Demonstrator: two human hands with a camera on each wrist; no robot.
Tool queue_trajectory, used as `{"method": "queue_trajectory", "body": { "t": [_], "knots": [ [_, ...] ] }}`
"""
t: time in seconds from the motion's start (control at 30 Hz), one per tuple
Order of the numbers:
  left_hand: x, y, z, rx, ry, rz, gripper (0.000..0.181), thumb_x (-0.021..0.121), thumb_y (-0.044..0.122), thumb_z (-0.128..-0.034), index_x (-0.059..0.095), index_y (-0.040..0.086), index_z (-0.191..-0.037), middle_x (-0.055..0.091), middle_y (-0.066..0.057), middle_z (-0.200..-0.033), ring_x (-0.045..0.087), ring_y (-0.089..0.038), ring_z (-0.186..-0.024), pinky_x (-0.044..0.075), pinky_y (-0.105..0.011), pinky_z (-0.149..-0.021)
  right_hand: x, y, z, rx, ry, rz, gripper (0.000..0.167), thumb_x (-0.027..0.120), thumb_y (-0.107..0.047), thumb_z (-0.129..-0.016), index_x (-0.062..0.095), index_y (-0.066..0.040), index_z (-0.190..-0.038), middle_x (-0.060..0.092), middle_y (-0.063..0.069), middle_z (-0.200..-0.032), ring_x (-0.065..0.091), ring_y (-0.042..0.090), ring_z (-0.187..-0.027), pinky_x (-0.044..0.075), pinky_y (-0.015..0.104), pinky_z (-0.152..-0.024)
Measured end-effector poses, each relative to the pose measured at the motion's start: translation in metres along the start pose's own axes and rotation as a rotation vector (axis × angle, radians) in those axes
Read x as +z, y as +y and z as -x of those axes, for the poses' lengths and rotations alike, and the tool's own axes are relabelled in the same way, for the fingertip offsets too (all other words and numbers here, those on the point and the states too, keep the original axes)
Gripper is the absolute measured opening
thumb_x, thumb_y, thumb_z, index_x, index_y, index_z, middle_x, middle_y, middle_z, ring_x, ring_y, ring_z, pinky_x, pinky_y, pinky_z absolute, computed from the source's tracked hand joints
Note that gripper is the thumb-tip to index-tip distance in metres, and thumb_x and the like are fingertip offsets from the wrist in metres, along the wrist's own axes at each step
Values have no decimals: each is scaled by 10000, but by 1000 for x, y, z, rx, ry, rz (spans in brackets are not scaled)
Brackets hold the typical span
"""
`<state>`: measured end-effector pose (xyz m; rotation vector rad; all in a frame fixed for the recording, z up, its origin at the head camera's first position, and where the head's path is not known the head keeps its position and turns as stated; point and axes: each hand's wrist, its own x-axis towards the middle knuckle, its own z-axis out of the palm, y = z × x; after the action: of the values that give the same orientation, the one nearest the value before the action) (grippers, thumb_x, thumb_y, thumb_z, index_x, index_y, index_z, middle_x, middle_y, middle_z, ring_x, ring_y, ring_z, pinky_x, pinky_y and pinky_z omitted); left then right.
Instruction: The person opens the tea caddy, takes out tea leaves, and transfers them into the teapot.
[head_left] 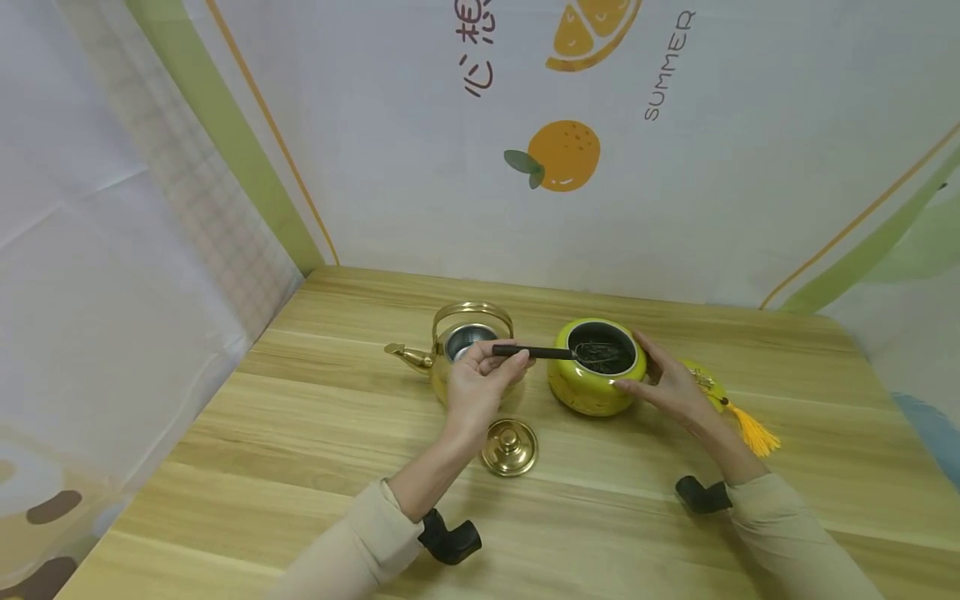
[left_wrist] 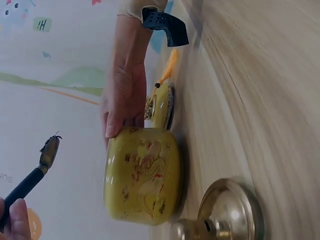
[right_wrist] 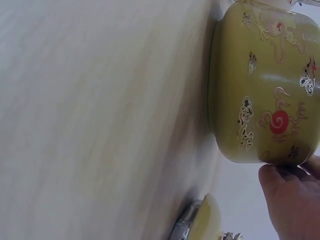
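My left hand (head_left: 476, 387) pinches the black handle of a small tea scoop (head_left: 536, 352) and holds it level over the tea jar. In the left wrist view, dark leaves lie on the metal end of the scoop (left_wrist: 48, 154). The round yellow tea jar (head_left: 591, 397) stands uncovered on the table, with dark leaves inside. My right hand (head_left: 678, 398) grips the jar's right side, thumb in front and fingers behind. A brass teapot (head_left: 441, 379) without its lid stands left of the jar, partly hidden by my left hand. A metal strainer (head_left: 467, 336) shows in its mouth.
The brass teapot lid (head_left: 510, 450) lies on the wooden table (head_left: 300, 433) in front of the teapot. Right of the jar is its yellow lid (head_left: 703, 379) with an orange tassel (head_left: 756, 432). A printed cloth (head_left: 420, 192) hangs behind the table.
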<state>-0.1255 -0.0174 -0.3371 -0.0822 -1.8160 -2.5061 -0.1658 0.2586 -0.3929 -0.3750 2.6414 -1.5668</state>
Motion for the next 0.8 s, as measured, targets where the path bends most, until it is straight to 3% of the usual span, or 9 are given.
{"method": "queue_trajectory", "body": {
  "t": [0.2, 0.47, 0.67, 0.73, 0.8],
  "knots": [
    [-19, 10, 4, -3, 10, 39, 198, 650, -23, -850, 584, -48, -1035, 706, -103, -899, 703, -189, -832, 558, -301, -814, -1, 1, 1, -14, 9, 33, 862, 717, -123, -834, 163, 57, -1469, 196, 268, -1516, 237, 444, -1368, 232, 518, -1097],
    [-45, 25, 9, -15, 77, 0, 189, 636, -30, -858, 578, -34, -1037, 714, -16, -853, 704, -132, -801, 553, -321, -824, -3, -7, 5, -64, 58, 61, 816, 706, -108, -841, 202, 63, -1459, 212, 285, -1502, 239, 474, -1354, 239, 517, -1088],
    [-62, 31, 13, -6, 102, -11, 163, 625, -33, -867, 569, -6, -1018, 717, 23, -818, 704, -131, -800, 564, -244, -770, 6, -25, 5, -168, 130, 21, 759, 719, -39, -810, 293, 67, -1428, 297, 267, -1477, 281, 428, -1349, 303, 138, -1066],
    [-67, 33, 14, 3, 104, -4, 149, 619, -35, -870, 568, 8, -1003, 722, 30, -828, 706, -137, -810, 564, -239, -766, 11, -32, 4, -211, 134, -5, 739, 717, -5, -799, 314, 82, -1413, 319, 271, -1463, 292, 427, -1339, 292, 53, -1021],
    [-73, 34, 14, 15, 114, -8, 136, 621, -31, -871, 574, 19, -988, 725, 34, -846, 705, -123, -811, 564, -237, -765, 18, -39, 2, -249, 127, -25, 721, 714, 20, -792, 335, 88, -1401, 339, 274, -1451, 302, 420, -1332, 293, 41, -1011]
  ]
}}
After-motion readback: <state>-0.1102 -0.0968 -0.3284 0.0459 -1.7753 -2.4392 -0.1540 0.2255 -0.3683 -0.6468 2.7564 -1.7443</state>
